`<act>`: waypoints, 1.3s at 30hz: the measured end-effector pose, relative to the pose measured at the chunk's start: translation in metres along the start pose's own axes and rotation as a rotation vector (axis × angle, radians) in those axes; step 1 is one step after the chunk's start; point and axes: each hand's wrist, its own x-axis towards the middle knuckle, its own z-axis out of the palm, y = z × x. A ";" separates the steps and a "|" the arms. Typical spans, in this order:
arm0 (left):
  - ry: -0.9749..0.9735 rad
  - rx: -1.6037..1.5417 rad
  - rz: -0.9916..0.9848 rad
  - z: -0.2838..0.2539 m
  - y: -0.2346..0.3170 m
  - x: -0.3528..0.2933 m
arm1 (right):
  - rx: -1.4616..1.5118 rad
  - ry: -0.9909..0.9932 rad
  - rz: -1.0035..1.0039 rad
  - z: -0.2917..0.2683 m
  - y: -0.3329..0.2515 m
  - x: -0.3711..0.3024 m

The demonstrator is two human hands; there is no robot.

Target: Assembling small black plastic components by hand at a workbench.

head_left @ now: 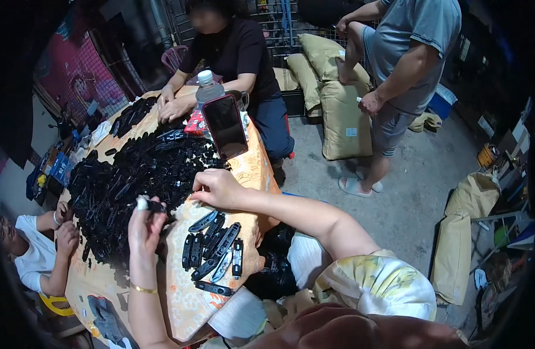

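Note:
My left hand [145, 230], a white wrap on one fingertip, is closed on a black plastic piece [157, 206] over the near side of a large heap of black plastic parts [133, 168]. My right hand [220, 189] rests at the heap's right edge with its fingers curled down together. What they pinch, if anything, is hidden. Just below it on the patterned cloth lies a small group of long, narrow black plastic pieces [224, 241], some with shiny, clear-looking faces.
A phone [225, 127] stands upright before a clear bottle [208, 90] on the cloth-covered table [180, 314]. Co-workers sit at the far side and left [32, 247]; another person [416, 58] stands beside stacked tan sacks [346, 116]. A grey glove [107, 320] lies lower left.

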 end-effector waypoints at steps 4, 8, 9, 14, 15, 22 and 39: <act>-0.148 0.116 -0.032 0.005 -0.014 -0.030 | 0.314 -0.010 0.200 0.008 -0.030 0.004; -0.261 0.140 0.050 0.005 -0.025 -0.032 | 0.411 0.038 0.128 0.021 -0.036 0.010; -0.265 0.173 0.063 0.007 -0.022 -0.036 | 0.385 0.027 0.114 0.024 -0.036 0.012; -0.325 0.091 0.095 0.022 -0.024 -0.031 | 0.245 0.025 -0.015 0.013 -0.024 0.025; -0.321 0.054 0.078 0.024 -0.023 -0.030 | 0.270 -0.025 0.021 0.008 -0.026 0.027; -0.253 0.034 0.017 0.015 -0.026 -0.033 | 0.170 -0.037 -0.168 0.013 -0.029 0.020; -0.279 0.055 0.110 0.019 -0.030 -0.034 | 0.190 -0.021 -0.059 0.009 -0.043 0.011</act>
